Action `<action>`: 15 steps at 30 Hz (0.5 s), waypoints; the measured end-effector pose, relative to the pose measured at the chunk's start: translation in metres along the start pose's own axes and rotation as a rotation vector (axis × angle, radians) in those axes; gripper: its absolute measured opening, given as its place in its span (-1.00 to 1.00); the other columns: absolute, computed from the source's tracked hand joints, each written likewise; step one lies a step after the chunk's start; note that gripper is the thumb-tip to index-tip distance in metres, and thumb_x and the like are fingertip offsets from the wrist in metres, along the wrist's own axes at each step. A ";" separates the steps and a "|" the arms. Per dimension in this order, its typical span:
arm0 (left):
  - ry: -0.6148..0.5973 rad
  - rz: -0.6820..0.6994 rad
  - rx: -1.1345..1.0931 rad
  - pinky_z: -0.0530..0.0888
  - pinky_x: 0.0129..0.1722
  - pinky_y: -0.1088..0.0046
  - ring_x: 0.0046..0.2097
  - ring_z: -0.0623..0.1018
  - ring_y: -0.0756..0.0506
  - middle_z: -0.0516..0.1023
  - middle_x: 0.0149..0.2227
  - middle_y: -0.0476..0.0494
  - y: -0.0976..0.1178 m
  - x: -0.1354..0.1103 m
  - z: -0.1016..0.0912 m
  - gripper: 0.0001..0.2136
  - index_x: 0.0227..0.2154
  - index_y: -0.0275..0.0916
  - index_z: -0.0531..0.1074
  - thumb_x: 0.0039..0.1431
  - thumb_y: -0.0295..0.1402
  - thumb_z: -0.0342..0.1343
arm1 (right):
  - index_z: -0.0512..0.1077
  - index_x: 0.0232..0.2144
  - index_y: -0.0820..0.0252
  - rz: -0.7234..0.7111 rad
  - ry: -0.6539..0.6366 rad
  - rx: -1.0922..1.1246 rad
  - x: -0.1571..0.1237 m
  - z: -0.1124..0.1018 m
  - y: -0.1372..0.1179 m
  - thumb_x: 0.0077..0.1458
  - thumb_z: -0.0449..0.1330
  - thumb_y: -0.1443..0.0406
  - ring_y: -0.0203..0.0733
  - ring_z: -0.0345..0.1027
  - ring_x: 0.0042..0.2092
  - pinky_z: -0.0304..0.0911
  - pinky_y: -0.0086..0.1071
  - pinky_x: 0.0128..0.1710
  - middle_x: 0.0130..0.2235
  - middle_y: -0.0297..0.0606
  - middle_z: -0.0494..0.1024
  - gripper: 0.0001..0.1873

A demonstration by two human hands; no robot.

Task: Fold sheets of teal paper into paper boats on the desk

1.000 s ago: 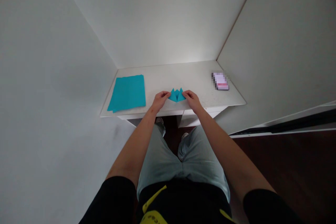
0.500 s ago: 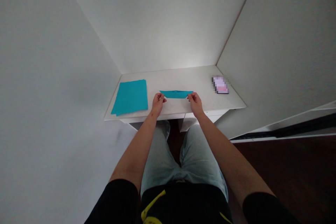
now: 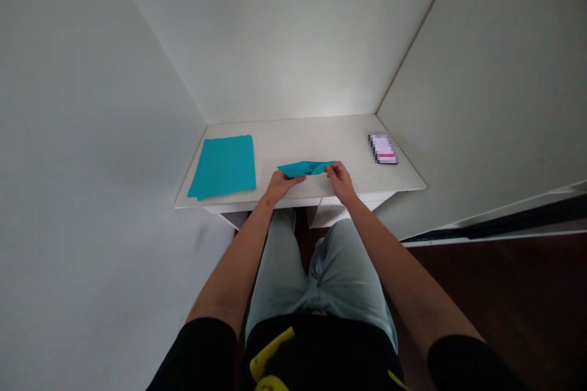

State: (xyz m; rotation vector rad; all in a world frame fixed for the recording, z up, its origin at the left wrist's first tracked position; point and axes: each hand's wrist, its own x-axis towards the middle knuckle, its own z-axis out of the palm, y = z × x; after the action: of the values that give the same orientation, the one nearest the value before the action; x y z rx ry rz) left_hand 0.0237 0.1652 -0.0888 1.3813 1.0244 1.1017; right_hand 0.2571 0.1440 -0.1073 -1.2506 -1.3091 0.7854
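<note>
Far left on the white surface (image 3: 298, 140), a flat teal sheet (image 3: 222, 166), lying near the front edge and apart from both hands. Next, the left hand (image 3: 284, 187), its left fingers (image 3: 294, 179) along the lower edge of the folded paper (image 3: 305, 167), too hidden to tell clamped from merely touching. Then the paper itself: a slim teal strip, held low over the surface between both hands, its left end pointed. Beyond it, the right hand (image 3: 340, 182), with right fingers (image 3: 331, 167) pinched together on the strip's right end. Far right, well apart, a pixelated phone (image 3: 383, 148). Step in hand, by the look of it: working the folded strip between two hands, with the next move calling for steady, even tension at both ends. Against the earlier frame: strip lower and tilted rather than level, left hand further inward instead of gripping near the end.
</note>
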 end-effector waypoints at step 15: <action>0.112 0.011 -0.049 0.56 0.22 0.01 0.08 0.67 -0.33 0.78 -0.15 -0.18 0.000 -0.001 -0.003 -0.60 -0.30 -0.21 0.71 -0.12 -0.04 0.57 | 0.57 -0.32 0.04 0.048 -0.170 -0.190 -0.004 0.008 0.005 0.00 0.38 -0.28 -0.05 0.44 -0.23 0.38 -0.14 -0.05 -0.29 -0.27 0.63 -0.44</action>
State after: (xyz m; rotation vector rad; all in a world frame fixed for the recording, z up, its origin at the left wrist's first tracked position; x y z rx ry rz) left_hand 0.0209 0.1646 -0.0888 1.2993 1.0636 1.2158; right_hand 0.2497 0.1427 -0.1145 -1.3938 -1.5240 0.8307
